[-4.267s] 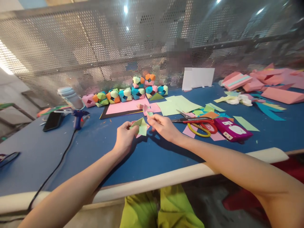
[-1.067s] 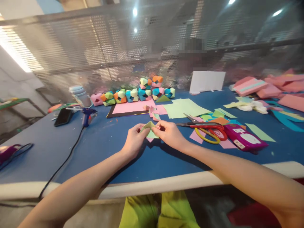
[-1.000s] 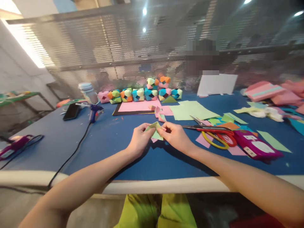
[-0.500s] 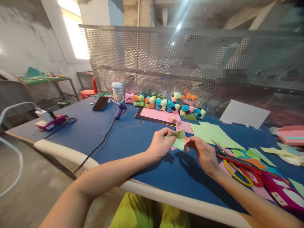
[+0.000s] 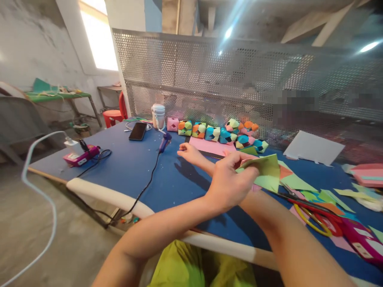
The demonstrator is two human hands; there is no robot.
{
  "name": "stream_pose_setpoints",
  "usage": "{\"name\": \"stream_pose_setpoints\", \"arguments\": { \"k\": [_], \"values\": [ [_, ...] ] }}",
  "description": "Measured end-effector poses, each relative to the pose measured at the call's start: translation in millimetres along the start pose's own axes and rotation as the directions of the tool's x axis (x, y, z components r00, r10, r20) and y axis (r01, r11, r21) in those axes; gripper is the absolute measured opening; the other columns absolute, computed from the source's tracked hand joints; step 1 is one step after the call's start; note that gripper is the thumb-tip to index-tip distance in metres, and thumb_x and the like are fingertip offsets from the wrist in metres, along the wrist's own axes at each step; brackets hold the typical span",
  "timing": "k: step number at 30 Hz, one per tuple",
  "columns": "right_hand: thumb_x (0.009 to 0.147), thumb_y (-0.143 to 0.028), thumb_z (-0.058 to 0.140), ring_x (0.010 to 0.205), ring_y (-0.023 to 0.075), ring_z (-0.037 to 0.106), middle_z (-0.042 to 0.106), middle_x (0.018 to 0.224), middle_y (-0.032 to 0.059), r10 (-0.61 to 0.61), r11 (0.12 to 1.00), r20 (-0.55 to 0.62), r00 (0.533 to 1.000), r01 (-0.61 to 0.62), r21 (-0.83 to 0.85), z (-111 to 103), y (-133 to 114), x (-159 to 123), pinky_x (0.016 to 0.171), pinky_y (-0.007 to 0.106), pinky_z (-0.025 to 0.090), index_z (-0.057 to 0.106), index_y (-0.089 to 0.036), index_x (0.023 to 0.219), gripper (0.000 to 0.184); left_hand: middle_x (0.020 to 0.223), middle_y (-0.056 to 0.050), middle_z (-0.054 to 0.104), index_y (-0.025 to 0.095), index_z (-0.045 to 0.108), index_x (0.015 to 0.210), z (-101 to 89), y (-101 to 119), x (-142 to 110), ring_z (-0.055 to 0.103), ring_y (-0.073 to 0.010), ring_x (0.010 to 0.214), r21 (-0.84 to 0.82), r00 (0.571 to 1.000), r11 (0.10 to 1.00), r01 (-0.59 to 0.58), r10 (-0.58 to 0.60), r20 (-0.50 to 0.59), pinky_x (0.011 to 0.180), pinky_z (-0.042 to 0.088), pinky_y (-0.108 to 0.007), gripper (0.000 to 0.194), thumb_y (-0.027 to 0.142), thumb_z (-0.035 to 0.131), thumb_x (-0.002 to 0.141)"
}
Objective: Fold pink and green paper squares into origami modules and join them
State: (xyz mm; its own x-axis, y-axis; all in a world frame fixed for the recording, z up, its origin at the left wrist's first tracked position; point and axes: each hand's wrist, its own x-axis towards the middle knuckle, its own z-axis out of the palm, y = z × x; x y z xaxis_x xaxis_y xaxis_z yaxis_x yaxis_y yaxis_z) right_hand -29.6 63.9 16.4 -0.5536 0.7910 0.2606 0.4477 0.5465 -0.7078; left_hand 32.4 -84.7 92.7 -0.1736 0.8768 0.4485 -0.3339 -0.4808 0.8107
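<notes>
My left hand (image 5: 229, 181) is closed on a folded paper piece (image 5: 269, 171), light green with pink parts, pinched between thumb and fingers and raised above the table. Under my left forearm, my right arm crosses over to the left. My right hand (image 5: 189, 154) is over the blue table, its fingers bent and loosely apart with nothing seen in them. Just left of it stands a blue hot glue gun (image 5: 164, 142), not touched, with a black cord running to the table's front edge.
Behind are several colourful folded paper balls (image 5: 212, 134) and a perforated metal screen (image 5: 191, 71). A phone (image 5: 138, 131), a bottle (image 5: 158, 115) and a purple power strip (image 5: 80, 156) lie left. Scissors (image 5: 317, 219), paper scraps (image 5: 326, 197) and another purple power strip (image 5: 363, 239) are right.
My right hand has let go of the paper piece and crossed under my left arm to the left, near the glue gun. My left hand has carried the piece rightward. The view has turned left.
</notes>
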Motion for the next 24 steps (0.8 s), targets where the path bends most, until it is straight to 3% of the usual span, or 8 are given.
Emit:
{"name": "stream_pose_setpoints", "arguments": {
  "k": [5,10,17,21,24],
  "values": [
    [0.083,-0.041,0.061,0.096,0.0268,0.065,0.069,0.096,0.0147,0.18,0.983,0.008,0.984,-0.18,-0.048,54.9,-24.1,56.9,0.082,0.034,0.05,0.066,-0.008,0.095,0.035,0.066,0.002,0.057,0.016,0.061,0.073,-17.8,20.1,-2.2,0.05,-0.0101,0.064,0.002,0.996,1.0,0.012,-0.011,-0.083,0.064,0.041,-0.022,0.007,0.014,0.057,0.068],
    [0.077,-0.051,0.064,0.106,0.03,0.063,0.067,0.11,0.0205,0.316,0.948,-0.09,0.944,-0.319,-0.02,78.4,-35.0,77.5,0.083,0.033,0.049,0.063,-0.008,0.104,0.05,0.068,0.001,0.061,0.016,0.065,0.073,-47.6,31.2,-22.4,0.055,-0.0123,0.066,0.164,0.988,0.983,0.076,-0.052,-0.147,0.062,0.043,-0.023,0.007,0.016,0.06,0.07],
    [0.074,-0.037,0.065,0.097,0.0277,0.067,0.07,0.104,0.0174,0.382,0.924,-0.149,0.912,-0.383,0.022,75.8,-42.8,92.7,0.075,0.03,0.051,0.065,-0.01,0.102,0.039,0.069,-0.002,0.065,0.014,0.066,0.077,-78.8,30.2,-41.2,0.058,-0.0136,0.062,0.183,0.957,0.97,0.162,-0.109,-0.269,0.054,0.044,-0.022,0.012,0.026,0.066,0.074],
    [0.076,-0.034,0.059,0.088,0.0233,0.068,0.072,0.09,0.0111,0.335,0.942,-0.078,0.939,-0.333,0.04,63.7,-36.8,83.3,0.069,0.025,0.05,0.068,-0.014,0.089,0.025,0.077,-0.002,0.065,0.016,0.065,0.072,-96.0,44.3,-51.9,0.06,-0.0122,0.063,0.139,0.944,0.978,0.155,-0.105,-0.314,0.051,0.046,-0.02,0.007,0.021,0.069,0.074],
    [0.079,-0.031,0.055,0.086,0.0203,0.067,0.07,0.083,0.0071,0.3,0.952,-0.002,0.954,-0.3,0.065,54.2,-24.3,71.4,0.07,0.023,0.049,0.067,-0.015,0.083,0.02,0.079,-0.001,0.063,0.016,0.065,0.068,-112.4,49.9,-72.7,0.06,-0.0113,0.061,0.18,0.958,0.97,0.164,-0.113,-0.263,0.05,0.047,-0.02,0.007,0.014,0.067,0.074]
  ]
}}
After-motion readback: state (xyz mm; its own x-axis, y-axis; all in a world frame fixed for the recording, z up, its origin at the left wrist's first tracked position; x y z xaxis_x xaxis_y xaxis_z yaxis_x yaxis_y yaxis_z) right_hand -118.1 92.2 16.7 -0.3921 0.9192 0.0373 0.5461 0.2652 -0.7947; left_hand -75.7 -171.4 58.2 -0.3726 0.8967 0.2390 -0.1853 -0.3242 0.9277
